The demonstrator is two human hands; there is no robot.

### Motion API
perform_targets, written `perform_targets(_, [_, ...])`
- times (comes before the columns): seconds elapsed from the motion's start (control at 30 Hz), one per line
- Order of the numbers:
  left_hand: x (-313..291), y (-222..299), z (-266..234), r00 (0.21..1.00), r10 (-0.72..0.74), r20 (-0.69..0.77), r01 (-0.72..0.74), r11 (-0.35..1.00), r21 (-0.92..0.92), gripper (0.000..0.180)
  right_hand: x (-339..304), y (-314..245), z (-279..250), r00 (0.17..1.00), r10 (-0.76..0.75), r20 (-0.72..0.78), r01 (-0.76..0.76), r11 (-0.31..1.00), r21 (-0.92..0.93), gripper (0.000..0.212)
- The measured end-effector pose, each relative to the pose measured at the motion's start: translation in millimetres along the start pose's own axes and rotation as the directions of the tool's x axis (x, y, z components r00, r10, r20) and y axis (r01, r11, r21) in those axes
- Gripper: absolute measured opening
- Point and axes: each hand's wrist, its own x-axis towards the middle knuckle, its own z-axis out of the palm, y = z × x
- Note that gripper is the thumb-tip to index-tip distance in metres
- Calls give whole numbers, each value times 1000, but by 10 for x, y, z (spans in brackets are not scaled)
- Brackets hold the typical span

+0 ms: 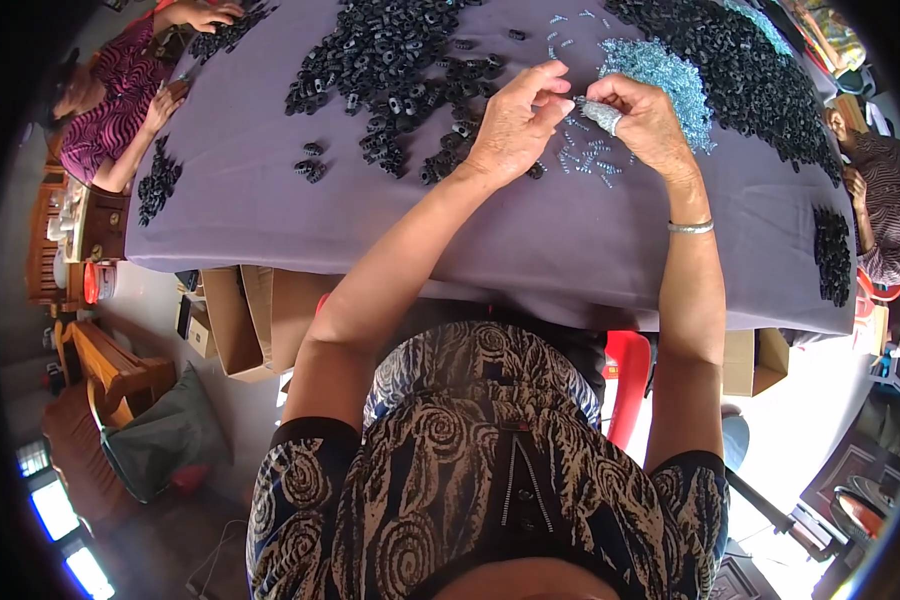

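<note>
Over the middle of the purple-covered table, my two hands meet tip to tip. My left hand is curled, its thumb and fingers drawn together near a tiny dark piece. My right hand pinches at the same spot; a whitish wrap covers one of its fingers. What lies between the fingertips is too small to make out. Loose small coil springs are scattered under the hands, beside a heap of pale blue-silver springs. Small black plastic parts are piled beyond my left hand.
Another large heap of black parts covers the far right. Smaller clusters lie at the left edge and right edge. Co-workers sit at left and right. Cardboard boxes stand below the table's near edge.
</note>
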Motion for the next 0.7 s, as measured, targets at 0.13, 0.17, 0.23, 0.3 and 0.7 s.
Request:
perform_targets(0.13, [57,28,4,993,-84,78,90,993,-81,36,2,-42,21,998,6,67,-4,999,-35,13])
perform_targets(0.17, [76,17,1,993,-83,83,90,993,-79,36,4,-46,44,998,-4,66,6,1000,-29,13])
perform_targets(0.23, [95,-42,-4,988,-143,67,153,966,-210,29,2,-70,80,997,-17,79,21,998,-61,11])
perform_targets(0.3, [123,-121,2,991,-130,41,137,962,-235,22,3,-119,107,997,6,76,0,997,-83,12])
perform_targets(0.7, [105,-135,2,975,-218,-50,187,918,-349,15,13,-3,-61,999,38,25,-32,976,-215,7])
